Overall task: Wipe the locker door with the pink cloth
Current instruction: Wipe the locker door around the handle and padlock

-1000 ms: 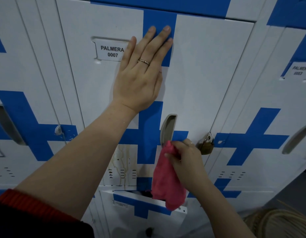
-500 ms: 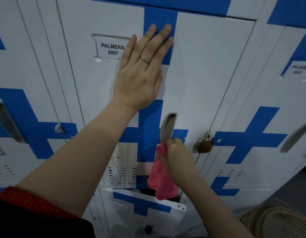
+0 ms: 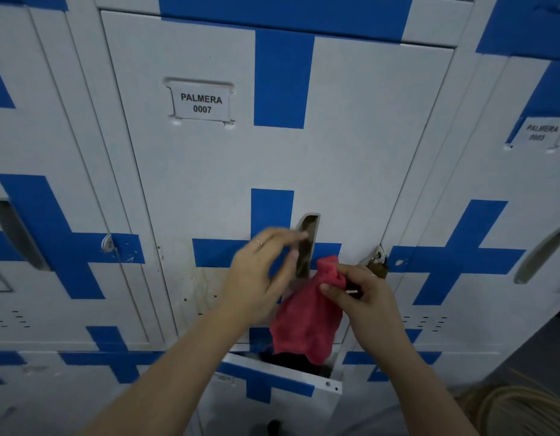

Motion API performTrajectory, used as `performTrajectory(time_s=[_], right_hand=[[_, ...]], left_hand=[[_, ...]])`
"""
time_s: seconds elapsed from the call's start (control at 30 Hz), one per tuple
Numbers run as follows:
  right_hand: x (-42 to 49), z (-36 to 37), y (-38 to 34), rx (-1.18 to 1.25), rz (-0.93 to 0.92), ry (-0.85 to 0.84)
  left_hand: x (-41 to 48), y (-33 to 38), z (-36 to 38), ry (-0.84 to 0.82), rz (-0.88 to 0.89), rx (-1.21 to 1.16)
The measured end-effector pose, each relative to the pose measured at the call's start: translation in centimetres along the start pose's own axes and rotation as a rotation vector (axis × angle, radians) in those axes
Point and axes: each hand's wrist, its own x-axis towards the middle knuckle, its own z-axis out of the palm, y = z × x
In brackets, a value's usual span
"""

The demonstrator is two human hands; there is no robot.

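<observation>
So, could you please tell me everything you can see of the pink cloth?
The pink cloth is a soft, fuzzy-looking rag, crumpled and bunched. The right hand pinches its upper end, and the rest hangs loosely in front of the lower part of the locker door, beside and below the recessed handle. Its bottom edge dangles over a dark gap beneath the door. The left hand is close beside it; whether they touch is unclear.

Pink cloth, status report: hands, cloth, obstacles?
Right hand pinches pink cloth at top. Left hand open, beside handle recess. Padlock hangs at locker door edge.
</observation>
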Motion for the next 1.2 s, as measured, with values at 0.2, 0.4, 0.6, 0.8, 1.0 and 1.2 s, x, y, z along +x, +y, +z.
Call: performTrajectory(time_s=[0.2,0.4,0.6,0.8,1.0,1.2], right_hand=[[-0.4,0.1,-0.3,0.165,-0.004,0.017],[-0.3,-0.2,-0.5,0.21,-0.039,0.208],[-0.1,-0.3,-0.3,0.17,-0.024,0.253],[-0.1,0.0,-0.8,0.022,-0.046,0.246],[-0.1,0.3,-1.2,-0.02,-0.068,0.118],[0.5,-1.7,-1.3,0.146,0.046,-0.17]], left_hand=[[-3.2,0.4,2.2,-0.248,-0.598,-0.472],[-2.1,1.1,1.3,-0.213,-0.759,-0.696],[-1.5,1.4,-0.4,-0.305,-0.749,-0.66],[-1.2,1.7,-1.6,-0.204,-0.655,-0.633],[0.0,1.9,-2.3,-0.061,-0.596,-0.58],[1.4,1.3,-3.7,-0.193,-0.558,-0.624]])
